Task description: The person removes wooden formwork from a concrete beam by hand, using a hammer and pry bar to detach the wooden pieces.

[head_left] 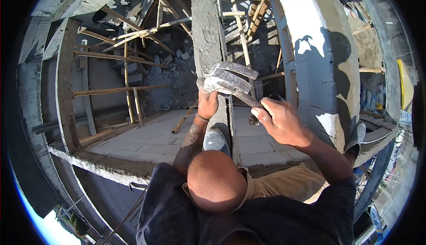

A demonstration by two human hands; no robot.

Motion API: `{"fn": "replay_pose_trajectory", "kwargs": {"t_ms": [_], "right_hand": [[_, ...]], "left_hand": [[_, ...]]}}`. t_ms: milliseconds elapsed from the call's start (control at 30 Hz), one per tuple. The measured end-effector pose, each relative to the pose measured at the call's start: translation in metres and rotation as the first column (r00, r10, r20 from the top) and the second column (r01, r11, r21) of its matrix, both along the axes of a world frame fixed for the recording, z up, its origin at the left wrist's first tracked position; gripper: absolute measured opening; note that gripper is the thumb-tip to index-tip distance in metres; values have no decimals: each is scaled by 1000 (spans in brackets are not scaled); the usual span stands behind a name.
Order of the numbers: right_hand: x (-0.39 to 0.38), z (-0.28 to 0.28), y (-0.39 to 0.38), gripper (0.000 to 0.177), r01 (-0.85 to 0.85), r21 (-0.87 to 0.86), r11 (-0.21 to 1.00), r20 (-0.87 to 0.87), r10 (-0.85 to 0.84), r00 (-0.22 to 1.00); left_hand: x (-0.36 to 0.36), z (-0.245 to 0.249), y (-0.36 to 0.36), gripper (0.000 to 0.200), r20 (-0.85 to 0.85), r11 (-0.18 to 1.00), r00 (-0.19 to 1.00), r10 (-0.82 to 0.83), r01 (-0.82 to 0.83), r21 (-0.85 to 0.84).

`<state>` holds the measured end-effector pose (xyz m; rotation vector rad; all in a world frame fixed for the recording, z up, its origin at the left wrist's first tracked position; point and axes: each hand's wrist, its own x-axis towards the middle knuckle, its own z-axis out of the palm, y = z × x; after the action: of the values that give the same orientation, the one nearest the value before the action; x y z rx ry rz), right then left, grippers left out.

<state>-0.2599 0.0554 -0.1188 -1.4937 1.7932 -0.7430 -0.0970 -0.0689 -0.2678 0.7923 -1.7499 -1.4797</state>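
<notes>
My right hand (284, 121) is wrapped round the handle of a claw hammer (227, 80), whose head is crusted with pale mortar. The two prongs of the claw point to the right. The hammer head is over a narrow concrete beam (206, 32), close above my left hand (207, 103). My left hand is closed at the beam, with a dark band on its wrist. The hammer head partly covers its fingers, and what they hold cannot be made out.
One boot (215, 139) rests on the beam and another shoe (357, 137) is at the right wall. Wooden poles (133, 34) cross the deep bay at left, above rubble (171, 61). A sunlit block wall (315, 45) stands at right. Pale blocks (137, 145) form a surface below.
</notes>
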Motion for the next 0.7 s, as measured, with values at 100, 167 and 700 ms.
{"fn": "replay_pose_trajectory", "kwargs": {"t_ms": [100,167,700], "right_hand": [[-3,1,-13,30,97,-49,994,14,-96,995],[-6,-2,-35,30,166,-74,983,-50,-170,984],[39,-206,-234,24,622,-49,782,-180,-619,764]], "left_hand": [[-5,-3,1,20,-50,972,999,5,7,234],[-6,-8,7,20,-77,982,997,31,-16,190],[31,17,50,24,-36,928,928,-370,368,-55]]}}
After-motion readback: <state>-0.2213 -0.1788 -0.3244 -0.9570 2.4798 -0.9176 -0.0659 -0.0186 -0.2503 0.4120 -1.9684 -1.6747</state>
